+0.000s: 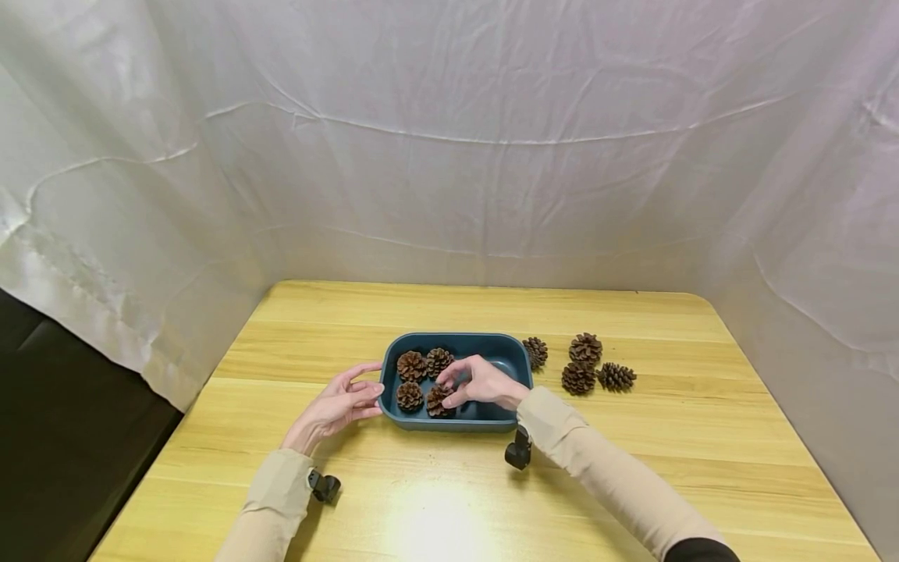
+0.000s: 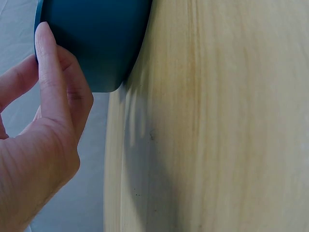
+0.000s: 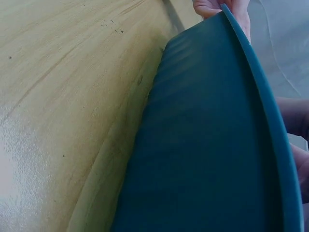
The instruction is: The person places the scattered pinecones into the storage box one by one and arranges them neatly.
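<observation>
**Right hand (image 1: pixel 481 382) pinches a pine cone (image 1: pixel 438 403) inside a blue container (image 1: pixel 456 426)**

We see a person working with both hands at a wooden counter (image 1: pixel 702 437), where the container sits near the middle. The right hand reaches in over the rim, its fingers bent and only a little apart, thumb and fingertips set on the pine cone, which is near the front wall. In the right wrist view we make out only parts of the fingers beyond the rim; the wall hides what they hold.

The left hand (image 1: pixel 340 407) steadies the container's left end. We find it half open, thumb at the rim, the other fingers spread against the outside.

Three more cones lie in the left part of the container: a back-left cone (image 1: pixel 411 366), a back-centre cone (image 1: pixel 439 360) beside it, and a front-left cone (image 1: pixel 410 396) next to the pinched one.

On the counter, we count four others: a lone cone (image 1: pixel 536 353) just beside the container's right end, and, farther right, a rear cone (image 1: pixel 586 348), a front cone (image 1: pixel 578 378) and a far-right cone (image 1: pixel 617 377) clustered close together. A pale sheet (image 1: pixel 492 203) hangs behind.
</observation>
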### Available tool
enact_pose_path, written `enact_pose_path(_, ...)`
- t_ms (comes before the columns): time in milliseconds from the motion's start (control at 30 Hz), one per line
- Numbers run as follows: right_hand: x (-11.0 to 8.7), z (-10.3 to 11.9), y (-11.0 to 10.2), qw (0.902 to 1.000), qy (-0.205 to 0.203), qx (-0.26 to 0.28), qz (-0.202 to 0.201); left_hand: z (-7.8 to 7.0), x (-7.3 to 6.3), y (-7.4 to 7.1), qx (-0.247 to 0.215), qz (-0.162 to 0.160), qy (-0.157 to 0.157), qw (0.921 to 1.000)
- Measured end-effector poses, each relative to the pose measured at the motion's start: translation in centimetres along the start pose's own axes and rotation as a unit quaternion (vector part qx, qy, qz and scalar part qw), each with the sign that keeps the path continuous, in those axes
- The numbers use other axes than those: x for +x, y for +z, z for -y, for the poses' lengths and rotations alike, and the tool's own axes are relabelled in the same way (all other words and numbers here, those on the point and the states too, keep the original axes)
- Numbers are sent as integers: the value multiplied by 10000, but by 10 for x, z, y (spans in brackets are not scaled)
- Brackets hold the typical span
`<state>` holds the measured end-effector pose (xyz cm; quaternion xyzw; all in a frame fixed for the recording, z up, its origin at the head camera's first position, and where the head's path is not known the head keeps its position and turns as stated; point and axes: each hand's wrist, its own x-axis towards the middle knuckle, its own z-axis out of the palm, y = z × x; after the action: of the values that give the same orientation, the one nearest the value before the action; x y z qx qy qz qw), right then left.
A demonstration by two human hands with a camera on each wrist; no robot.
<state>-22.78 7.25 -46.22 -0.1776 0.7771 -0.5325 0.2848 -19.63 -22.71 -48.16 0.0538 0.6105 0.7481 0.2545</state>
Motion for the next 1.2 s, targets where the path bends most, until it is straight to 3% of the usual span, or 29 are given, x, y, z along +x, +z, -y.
enact_pose_path(733,6,-1,11,9966,105,-227,-785,-1,0,2,70,-59,-52,9999)
enact_pose_path(1200,9,-4,12,9961,-62,-291,-828,3,0,-3,62,113,106,9999)
